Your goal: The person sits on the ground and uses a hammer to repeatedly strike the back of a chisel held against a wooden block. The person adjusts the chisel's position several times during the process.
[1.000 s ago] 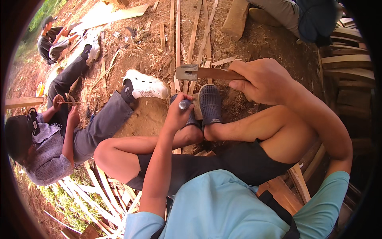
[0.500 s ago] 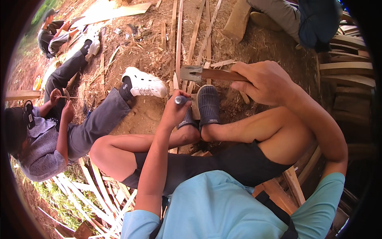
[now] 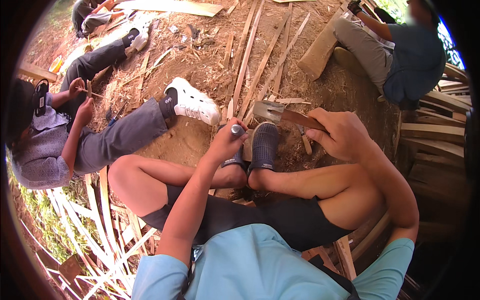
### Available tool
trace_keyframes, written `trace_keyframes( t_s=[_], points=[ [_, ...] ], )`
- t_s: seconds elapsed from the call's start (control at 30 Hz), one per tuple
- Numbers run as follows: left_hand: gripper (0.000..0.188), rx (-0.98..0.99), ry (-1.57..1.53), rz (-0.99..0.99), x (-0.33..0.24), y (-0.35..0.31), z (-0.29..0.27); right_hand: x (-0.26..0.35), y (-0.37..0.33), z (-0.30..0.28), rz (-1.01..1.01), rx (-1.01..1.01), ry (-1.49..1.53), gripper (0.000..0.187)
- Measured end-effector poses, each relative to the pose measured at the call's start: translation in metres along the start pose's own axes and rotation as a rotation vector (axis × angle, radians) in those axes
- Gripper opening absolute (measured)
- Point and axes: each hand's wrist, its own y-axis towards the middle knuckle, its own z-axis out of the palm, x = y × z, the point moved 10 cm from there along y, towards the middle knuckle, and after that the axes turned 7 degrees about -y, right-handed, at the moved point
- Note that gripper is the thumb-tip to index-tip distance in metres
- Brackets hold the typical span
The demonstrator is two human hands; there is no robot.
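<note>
My left hand (image 3: 225, 146) is closed round an upright tool with a dark handle and a round metal butt (image 3: 237, 129), like a chisel; its lower end is hidden by the hand. In my right hand (image 3: 342, 132) is a hammer (image 3: 298, 119) with a wooden handle, its notched metal head above my feet and apart from the left tool. Below, a piece of wood (image 3: 248, 145) shows between my dark clogs (image 3: 264, 146), mostly hidden. A small wooden-handled tool (image 3: 305, 142) lies on the dirt under the hammer handle.
Wood strips (image 3: 260, 70) lie ahead on the shaving-strewn dirt. At left a seated person (image 3: 42, 135) holds a thin stick, a white clog (image 3: 192, 102) close by. Another person (image 3: 410, 60) sits far right near a log (image 3: 320, 52) and stacked curved wood (image 3: 432, 132).
The view has shifted, showing more of the person at far right. My hammer has moved right, away from the left-hand tool. Both hands keep their hold.
</note>
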Motion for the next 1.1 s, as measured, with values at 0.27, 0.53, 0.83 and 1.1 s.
trace_keyframes(
  t_s=[0.27, 0.53, 0.83, 1.1],
  points=[
    [0.02, 0.001, -0.019, 0.04, -0.006, 0.001, 0.0, 0.006, 0.007, 0.003, -0.046, -0.001, -0.013, 0.028],
    [0.02, -0.079, -0.107, -0.062, 0.01, 0.004, -0.011, 0.001, 0.007, 0.005, -0.02, 0.018, -0.008, 0.028],
    [0.02, -0.043, -0.074, -0.028, 0.003, 0.002, -0.008, 0.002, 0.006, 0.005, -0.018, 0.013, -0.031, 0.028],
    [0.02, 0.04, -0.01, 0.016, -0.008, 0.0, -0.005, 0.008, 0.004, 0.002, -0.04, -0.016, -0.061, 0.028]
  ],
)
